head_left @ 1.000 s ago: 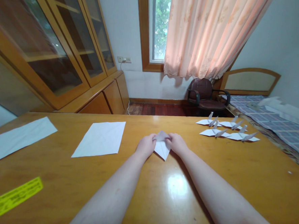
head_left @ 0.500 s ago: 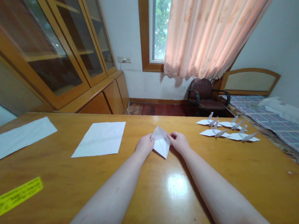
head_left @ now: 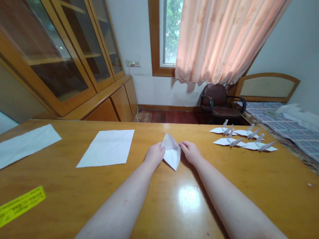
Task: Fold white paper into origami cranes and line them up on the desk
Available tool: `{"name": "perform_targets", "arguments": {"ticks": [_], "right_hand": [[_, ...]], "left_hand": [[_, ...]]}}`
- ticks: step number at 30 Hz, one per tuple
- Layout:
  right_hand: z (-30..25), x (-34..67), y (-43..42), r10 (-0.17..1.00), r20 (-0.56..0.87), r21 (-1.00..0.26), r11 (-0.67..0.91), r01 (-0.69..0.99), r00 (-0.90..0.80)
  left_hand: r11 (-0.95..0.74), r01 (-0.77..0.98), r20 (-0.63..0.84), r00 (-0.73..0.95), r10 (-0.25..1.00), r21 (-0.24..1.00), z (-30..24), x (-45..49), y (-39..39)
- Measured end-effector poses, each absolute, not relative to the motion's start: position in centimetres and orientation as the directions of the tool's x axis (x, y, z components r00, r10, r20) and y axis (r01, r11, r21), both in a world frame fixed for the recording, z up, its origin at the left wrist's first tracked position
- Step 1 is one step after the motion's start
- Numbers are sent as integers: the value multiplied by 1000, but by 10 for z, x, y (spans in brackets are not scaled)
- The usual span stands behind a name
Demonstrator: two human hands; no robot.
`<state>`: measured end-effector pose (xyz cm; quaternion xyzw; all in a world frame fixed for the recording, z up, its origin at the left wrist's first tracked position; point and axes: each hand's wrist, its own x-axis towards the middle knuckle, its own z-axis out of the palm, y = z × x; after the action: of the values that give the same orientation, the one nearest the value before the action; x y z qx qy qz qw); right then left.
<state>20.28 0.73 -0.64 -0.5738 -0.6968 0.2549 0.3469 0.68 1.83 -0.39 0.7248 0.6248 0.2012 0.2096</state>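
"Origami paper [head_left: 172, 153], folded into a white point, sits on the wood table [head_left: 208, 203]. Where is it?"

"Right between the two hands, in front of the person. The tip points toward the person."

"What are the fingers doing?"

"The left hand [head_left: 154, 155] is curled, and its fingers [head_left: 159, 146] hold the left side of the paper. The right hand [head_left: 190, 153] is close on the other side. Its fingertips [head_left: 183, 144] touch the right edge, but I can't tell if they pinch it."

"What is near the hands?"

"To the right, four small paper cranes [head_left: 243, 137] stand in a little group. To the left lies a flat white sheet [head_left: 105, 148], and past it is one more long sheet [head_left: 23, 147]. A yellow paper strip [head_left: 17, 207] lies near the left edge of the table."

"And farther out?"

"A brown chair [head_left: 215, 100] stands under a peach curtain [head_left: 224, 29] by the window [head_left: 168, 28]. A bed [head_left: 307, 143] with a blue checked cover is on the right. A wood cabinet [head_left: 63, 49] with glass doors is on the left."
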Motion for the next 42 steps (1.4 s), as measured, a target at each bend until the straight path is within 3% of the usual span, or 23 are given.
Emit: {"name": "perform_targets", "arguments": {"ticks": [9, 20, 42], "right_hand": [[-15, 201, 13, 982, 145, -797, 187, 575, -119], [-12, 201, 16, 977, 158, -562, 209, 800, -145], [-16, 200, 17, 968, 170, -528, 248, 813, -185]], "left_hand": [[-153, 799, 37, 161, 986, 582, -4, 6, 18], [-125, 797, 15, 145, 989, 590, 4, 8, 14], [-109, 795, 10, 128, 992, 597, 8, 9, 11]]}}
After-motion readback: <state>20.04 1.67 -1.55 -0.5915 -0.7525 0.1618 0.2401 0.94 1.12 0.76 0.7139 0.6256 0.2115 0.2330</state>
